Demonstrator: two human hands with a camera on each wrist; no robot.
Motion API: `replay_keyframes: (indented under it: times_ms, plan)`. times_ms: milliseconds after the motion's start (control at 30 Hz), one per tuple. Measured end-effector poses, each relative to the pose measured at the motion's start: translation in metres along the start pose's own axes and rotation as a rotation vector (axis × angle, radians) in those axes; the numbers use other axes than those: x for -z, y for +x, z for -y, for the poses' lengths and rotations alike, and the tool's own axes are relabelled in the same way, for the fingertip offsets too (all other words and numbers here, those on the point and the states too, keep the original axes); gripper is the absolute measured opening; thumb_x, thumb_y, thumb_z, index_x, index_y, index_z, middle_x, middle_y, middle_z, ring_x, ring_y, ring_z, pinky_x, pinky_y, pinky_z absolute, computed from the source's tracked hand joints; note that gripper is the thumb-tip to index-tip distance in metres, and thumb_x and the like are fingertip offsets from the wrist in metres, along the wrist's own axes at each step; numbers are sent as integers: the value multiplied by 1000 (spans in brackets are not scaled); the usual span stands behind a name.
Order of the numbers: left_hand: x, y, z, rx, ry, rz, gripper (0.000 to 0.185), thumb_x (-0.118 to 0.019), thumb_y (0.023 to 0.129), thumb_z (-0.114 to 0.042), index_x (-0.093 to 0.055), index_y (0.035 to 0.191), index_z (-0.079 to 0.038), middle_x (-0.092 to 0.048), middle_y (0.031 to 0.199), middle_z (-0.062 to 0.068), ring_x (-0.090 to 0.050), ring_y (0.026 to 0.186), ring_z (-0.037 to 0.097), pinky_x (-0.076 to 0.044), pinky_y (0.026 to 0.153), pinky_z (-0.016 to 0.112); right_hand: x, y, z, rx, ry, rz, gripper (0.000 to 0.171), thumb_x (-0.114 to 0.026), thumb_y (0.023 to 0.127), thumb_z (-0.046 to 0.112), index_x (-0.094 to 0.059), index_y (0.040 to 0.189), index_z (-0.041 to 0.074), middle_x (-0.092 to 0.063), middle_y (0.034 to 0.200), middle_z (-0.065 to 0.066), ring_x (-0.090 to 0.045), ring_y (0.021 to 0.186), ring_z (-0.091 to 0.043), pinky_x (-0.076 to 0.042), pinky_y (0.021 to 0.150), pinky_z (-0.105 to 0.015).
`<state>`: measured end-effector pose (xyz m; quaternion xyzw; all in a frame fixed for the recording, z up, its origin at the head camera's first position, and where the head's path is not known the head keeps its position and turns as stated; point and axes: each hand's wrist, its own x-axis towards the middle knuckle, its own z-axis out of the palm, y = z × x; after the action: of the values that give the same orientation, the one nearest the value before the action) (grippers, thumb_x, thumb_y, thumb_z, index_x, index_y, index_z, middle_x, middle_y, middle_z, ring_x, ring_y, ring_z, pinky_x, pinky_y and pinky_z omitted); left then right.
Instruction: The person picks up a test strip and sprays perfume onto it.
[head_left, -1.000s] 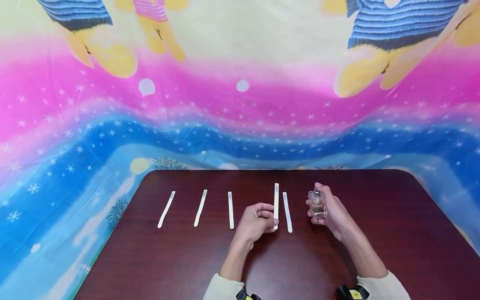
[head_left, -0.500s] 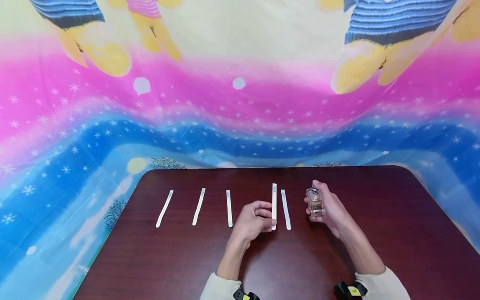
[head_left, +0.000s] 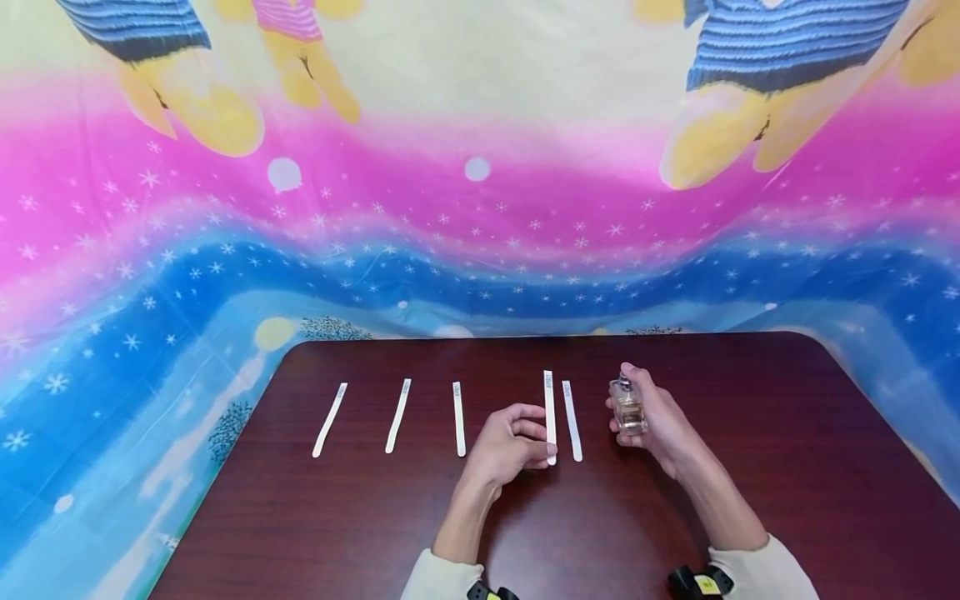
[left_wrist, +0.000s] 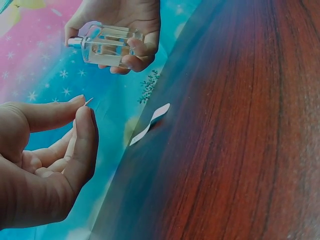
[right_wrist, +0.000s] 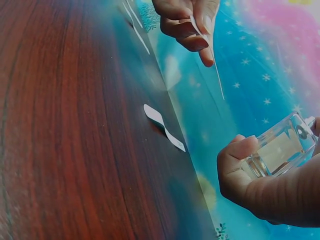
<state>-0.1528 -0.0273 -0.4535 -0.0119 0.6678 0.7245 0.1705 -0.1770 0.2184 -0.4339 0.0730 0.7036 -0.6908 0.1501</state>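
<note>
Left hand (head_left: 504,446) pinches a white paper strip (head_left: 550,414) between thumb and forefinger above the worktop (head_left: 750,467). Just to its right, the right hand (head_left: 654,421) grips a small glass perfume bottle (head_left: 627,406), forefinger on its sprayer.

- A dark reddish-brown wooden table (head_left: 750,467) with rounded corners.
- Four narrow white paper strips (head_left: 330,407) (head_left: 398,404) (head_left: 458,407) (head_left: 572,409) lie on it (roughly side by side).

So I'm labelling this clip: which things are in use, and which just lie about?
In use:
left hand pinching a paper strip
right hand holding the perfume bottle

Lying about:
four strips flat on the table
backdrop cloth
</note>
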Motion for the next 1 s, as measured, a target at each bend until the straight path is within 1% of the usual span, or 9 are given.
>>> replay_keyframes:
  times_ms: [267,667,800,1000]
  plan:
    - [-3,-2,-2,-4,-5,13,50,-79,84,15,-66,131,3,-69,94,9,-71,73,14,-67,70,30,-2,2,-1,-3,-6,-10,61,-39,110,65,-61,119,9,-63,98,4,-63,77,-13,-58,63,-27]
    - [-14,-2,-5,-16,-10,19,50,-79,85,14,-66,132,2,-70,94,10,-70,72,14,-67,68,29,-2,3,0,-2,-11,-20,64,-40,110,66,-59,121,6,-64,96,5,-63,76,-13,-59,63,-27]
    - [-17,-3,-5,-20,-16,24,49,-78,84,15,-67,130,2,-70,96,13,-70,71,14,-67,68,29,-3,4,-1,-8,-6,-30,65,-40,109,66,-59,122,5,-64,96,4,-63,76,-13,-59,63,-27]
    - [-23,-5,-4,-24,-23,26,48,-78,84,16,-67,129,2,-71,95,12,-70,73,14,-67,69,31,-4,5,-3,-23,-6,-40,69,-41,109,67,-56,127,2,-63,97,4,-63,75,-12,-58,62,-26]
